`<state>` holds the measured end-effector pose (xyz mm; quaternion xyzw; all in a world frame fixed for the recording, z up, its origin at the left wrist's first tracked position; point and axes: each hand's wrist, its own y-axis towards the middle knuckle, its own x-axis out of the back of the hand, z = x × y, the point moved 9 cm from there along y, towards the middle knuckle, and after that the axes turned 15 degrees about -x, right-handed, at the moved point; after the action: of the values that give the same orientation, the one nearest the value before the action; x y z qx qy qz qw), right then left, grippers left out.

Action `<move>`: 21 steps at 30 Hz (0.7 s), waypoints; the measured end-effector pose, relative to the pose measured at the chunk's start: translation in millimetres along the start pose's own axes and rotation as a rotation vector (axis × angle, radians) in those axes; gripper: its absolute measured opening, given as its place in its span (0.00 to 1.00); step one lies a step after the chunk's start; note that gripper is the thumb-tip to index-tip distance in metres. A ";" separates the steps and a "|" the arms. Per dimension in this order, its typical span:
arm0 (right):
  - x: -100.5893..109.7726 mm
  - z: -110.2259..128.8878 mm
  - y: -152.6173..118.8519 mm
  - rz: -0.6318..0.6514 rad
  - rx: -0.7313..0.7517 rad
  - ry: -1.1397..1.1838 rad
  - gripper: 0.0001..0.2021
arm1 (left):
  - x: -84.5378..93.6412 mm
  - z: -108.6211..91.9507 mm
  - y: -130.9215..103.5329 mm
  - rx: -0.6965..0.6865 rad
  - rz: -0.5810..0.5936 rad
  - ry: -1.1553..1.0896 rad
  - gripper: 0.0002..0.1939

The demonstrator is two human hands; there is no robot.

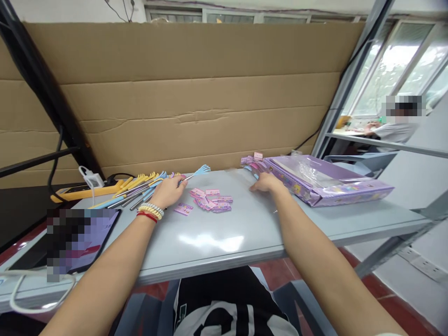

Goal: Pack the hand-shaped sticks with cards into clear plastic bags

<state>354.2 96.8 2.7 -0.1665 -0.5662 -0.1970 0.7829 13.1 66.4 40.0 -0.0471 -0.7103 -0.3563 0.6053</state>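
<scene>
My left hand (170, 190) has its fingers closed on a thin metal rod with a light blue, claw-shaped end (202, 170). Beside and under that hand lies a pile of similar rods with yellow and blue ends (142, 183). Small pink and purple printed cards (206, 200) are spread on the grey table (210, 254) between my hands. My right hand (264, 182) is at the near side of a small heap of plastic-wrapped pieces with pink cards (255, 162); whether it grips any of them is unclear.
A purple flat box (329, 179) with clear plastic on it lies at the right. A tablet (94, 238), a white cable and charger (91, 178) are at the left. Cardboard (203, 98) stands behind the table. A person (399, 123) sits far right.
</scene>
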 end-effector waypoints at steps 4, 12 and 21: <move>-9.6 4.9 0.8 0.062 0.024 0.031 0.19 | -4.7 -3.8 1.5 -0.015 0.041 0.001 0.21; 17.1 29.1 -18.3 0.056 0.255 0.764 0.09 | 0.0 -6.4 1.2 0.005 -0.028 -0.105 0.21; 1.5 48.4 -39.8 0.282 0.087 1.550 0.12 | 19.6 -44.5 1.9 -0.205 -0.238 -0.229 0.14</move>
<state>295.2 85.5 20.3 -0.0212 0.1604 -0.1332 0.9778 45.7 35.7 59.0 -0.0645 -0.7351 -0.4879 0.4662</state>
